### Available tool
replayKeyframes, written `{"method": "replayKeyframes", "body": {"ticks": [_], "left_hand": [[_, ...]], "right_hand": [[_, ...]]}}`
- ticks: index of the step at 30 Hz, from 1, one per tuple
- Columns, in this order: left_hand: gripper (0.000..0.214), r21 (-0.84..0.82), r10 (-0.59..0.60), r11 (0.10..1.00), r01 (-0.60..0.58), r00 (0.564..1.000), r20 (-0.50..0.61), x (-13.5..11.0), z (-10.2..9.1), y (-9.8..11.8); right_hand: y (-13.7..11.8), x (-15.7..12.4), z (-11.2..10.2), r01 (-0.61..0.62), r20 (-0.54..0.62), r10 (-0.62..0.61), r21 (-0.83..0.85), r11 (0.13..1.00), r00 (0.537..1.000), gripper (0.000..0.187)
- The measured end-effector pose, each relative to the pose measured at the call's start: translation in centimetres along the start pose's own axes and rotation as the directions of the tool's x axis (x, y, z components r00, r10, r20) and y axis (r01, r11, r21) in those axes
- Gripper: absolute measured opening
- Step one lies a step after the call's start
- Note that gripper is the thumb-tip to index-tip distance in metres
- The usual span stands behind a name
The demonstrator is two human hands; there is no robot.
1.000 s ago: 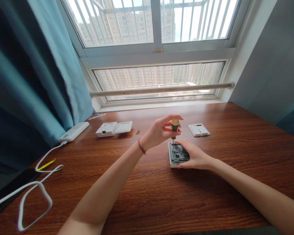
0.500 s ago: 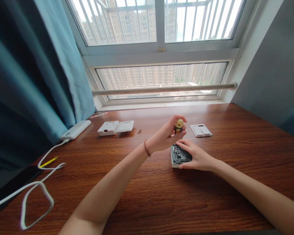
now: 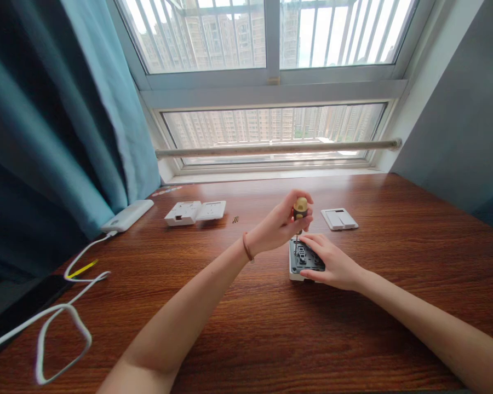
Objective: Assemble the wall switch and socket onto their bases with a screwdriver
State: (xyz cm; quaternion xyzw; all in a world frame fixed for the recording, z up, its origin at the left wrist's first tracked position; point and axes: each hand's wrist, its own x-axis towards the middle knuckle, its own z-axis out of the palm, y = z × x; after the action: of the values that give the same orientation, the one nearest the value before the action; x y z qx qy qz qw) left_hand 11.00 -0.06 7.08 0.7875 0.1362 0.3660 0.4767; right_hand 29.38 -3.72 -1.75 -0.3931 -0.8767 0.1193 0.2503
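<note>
My left hand (image 3: pixel 282 223) is wrapped round the yellow and black handle of a screwdriver (image 3: pixel 300 207). The screwdriver stands nearly upright, its thin shaft reaching down to the left part of a wall switch (image 3: pixel 307 259). Dark grey inner parts of this switch face up, with a white casing round its lower side. My right hand (image 3: pixel 332 264) grips the switch from the right, thumb along the near side and fingers over the far edge. Whether the tip sits in a screw is too small to tell. Behind the right hand lies a white switch cover (image 3: pixel 339 219).
A white box with its lid folded open (image 3: pixel 183 213) lies left of centre, beside several small brass screws (image 3: pixel 235 219). Further left are a white power strip (image 3: pixel 127 215), its looping white cable (image 3: pixel 88 342) and a yellow strip (image 3: pixel 82 270). A window stands behind the wooden table (image 3: pixel 238 328).
The switch is turned slightly, and my right thumb sits higher on its near edge. My left hand has shifted a little round the screwdriver handle. The whole view has moved slightly.
</note>
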Motion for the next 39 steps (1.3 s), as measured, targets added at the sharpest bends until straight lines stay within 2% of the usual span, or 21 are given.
{"method": "replayKeyframes", "body": {"ticks": [3, 6, 12, 20, 27, 32, 39], "left_hand": [[0.022, 0.011, -0.006, 1.000, 0.006, 1.000, -0.002, 0.0, 0.1, 0.1], [0.020, 0.048, -0.011, 0.999, 0.011, 1.000, 0.010, -0.1, 0.3, 0.3], [0.018, 0.072, 0.007, 0.997, -0.009, 1.000, 0.030, -0.2, 0.5, 0.5], [0.017, 0.062, -0.022, 0.998, 0.020, 0.999, 0.028, -0.3, 0.3, 0.7], [0.018, 0.080, -0.034, 0.996, 0.030, 0.998, 0.049, -0.3, 0.3, 1.0], [0.017, 0.097, -0.026, 0.995, 0.020, 0.998, 0.056, -0.3, 0.2, 1.1], [0.017, 0.090, -0.012, 0.996, 0.006, 0.998, 0.060, -0.3, 0.4, 1.3]], "right_hand": [[-0.8, -0.1, 0.0, 0.012, -0.021, -0.015, -0.122, 0.992, 1.000, 0.066], [-1.7, -0.4, 0.4, -0.029, -0.052, 0.019, -0.209, 0.977, 0.998, 0.064], [-2.3, -0.7, 1.7, -0.118, -0.120, 0.091, -0.251, 0.961, 0.989, 0.063], [-1.5, -0.4, 1.1, -0.118, -0.054, 0.109, -0.200, 0.973, 0.993, 0.064], [-0.5, -0.3, 0.7, -0.053, 0.053, 0.056, -0.057, 0.997, 0.997, 0.070], [0.1, -0.2, 0.0, -0.021, 0.136, 0.023, -0.019, 1.000, 0.990, 0.074], [0.3, -0.2, -0.1, -0.032, 0.150, 0.031, 0.009, 0.999, 0.988, 0.075]]}}
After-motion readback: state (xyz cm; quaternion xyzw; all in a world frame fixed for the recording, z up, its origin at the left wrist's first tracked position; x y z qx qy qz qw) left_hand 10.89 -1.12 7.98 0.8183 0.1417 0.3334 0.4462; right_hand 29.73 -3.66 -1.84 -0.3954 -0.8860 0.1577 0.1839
